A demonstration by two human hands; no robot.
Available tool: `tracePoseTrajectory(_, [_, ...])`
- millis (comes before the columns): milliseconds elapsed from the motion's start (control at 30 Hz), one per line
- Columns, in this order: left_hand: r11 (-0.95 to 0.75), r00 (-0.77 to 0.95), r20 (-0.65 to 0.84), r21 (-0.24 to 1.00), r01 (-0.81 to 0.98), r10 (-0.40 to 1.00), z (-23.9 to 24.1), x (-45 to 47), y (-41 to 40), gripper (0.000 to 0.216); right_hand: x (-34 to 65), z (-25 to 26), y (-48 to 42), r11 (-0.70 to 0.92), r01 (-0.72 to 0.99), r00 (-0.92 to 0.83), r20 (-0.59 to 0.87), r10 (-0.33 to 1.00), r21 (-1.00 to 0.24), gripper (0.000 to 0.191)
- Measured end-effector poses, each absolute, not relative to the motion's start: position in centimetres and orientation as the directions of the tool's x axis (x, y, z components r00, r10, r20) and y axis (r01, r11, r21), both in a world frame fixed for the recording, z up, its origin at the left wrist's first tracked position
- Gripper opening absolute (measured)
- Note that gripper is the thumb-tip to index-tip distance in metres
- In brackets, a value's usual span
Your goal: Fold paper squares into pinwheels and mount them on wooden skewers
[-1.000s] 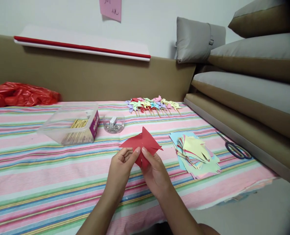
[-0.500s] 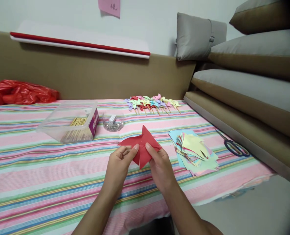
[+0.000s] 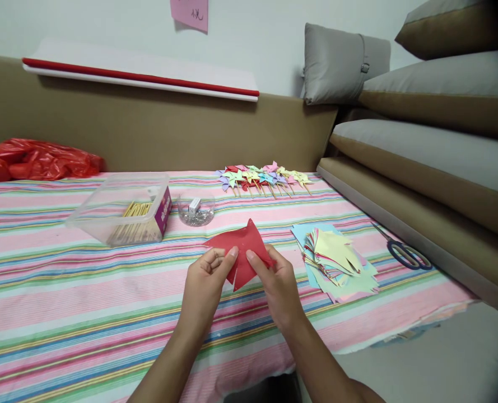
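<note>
A piece of red paper (image 3: pixel 243 240), slit in from its corners, is held up above the striped cloth between both hands. My left hand (image 3: pixel 209 274) pinches its left side, thumb on top near the middle. On the other side, my right hand (image 3: pixel 276 280) grips the paper with its thumb pressed on the face and the fingers behind. Small holes show at some of the paper's corners. The fingers under the sheet are partly hidden.
Finished paper pinwheels (image 3: pixel 263 179) on sticks lie at the back. Cut coloured paper (image 3: pixel 336 263) is stacked right, beside scissors (image 3: pixel 402 252). A clear bin (image 3: pixel 135 235) of wooden sticks and a round container (image 3: pixel 196 211) of pins stand left. Cushions (image 3: pixel 425 151) pile up at right.
The red paper has turned slightly clockwise in my hands, its lower tip shifting left. My right thumb has slid a little toward the middle of the sheet.
</note>
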State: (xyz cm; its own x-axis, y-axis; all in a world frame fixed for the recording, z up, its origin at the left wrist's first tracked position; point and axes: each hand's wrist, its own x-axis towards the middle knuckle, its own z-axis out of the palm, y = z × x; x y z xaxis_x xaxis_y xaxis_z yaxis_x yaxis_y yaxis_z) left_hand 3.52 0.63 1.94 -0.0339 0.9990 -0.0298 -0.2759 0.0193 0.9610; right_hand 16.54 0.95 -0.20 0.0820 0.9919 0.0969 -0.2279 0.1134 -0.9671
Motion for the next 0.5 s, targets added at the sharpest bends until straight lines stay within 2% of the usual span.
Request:
tracePoseTrajectory(200, [0.003,-0.051,-0.016,0.970,-0.244,0.999,1.91,3.67,0.55,0.032,16.68,-0.05,1.05,0.202,-0.107,0.107,0.191,0.976,-0.974,0.015])
tracePoseTrajectory(367, [-0.021,-0.060,0.010,0.983,-0.183,0.998,1.77,3.73,0.44,0.036,17.07,0.13,1.20,0.202,-0.128,0.068,0.194,0.979,-0.971,0.010])
tracePoseTrajectory(433, [-0.029,-0.060,0.019,0.985,-0.172,0.998,1.71,3.79,0.49,0.035,17.07,0.08,1.22,0.173,-0.148,0.048,0.168,0.985,-0.974,0.012])
tracePoseTrajectory(500, [-0.039,-0.055,0.030,0.986,-0.164,0.998,1.64,3.84,0.56,0.033,16.96,-0.07,1.24,0.175,-0.174,0.077,0.164,0.983,-0.969,0.024])
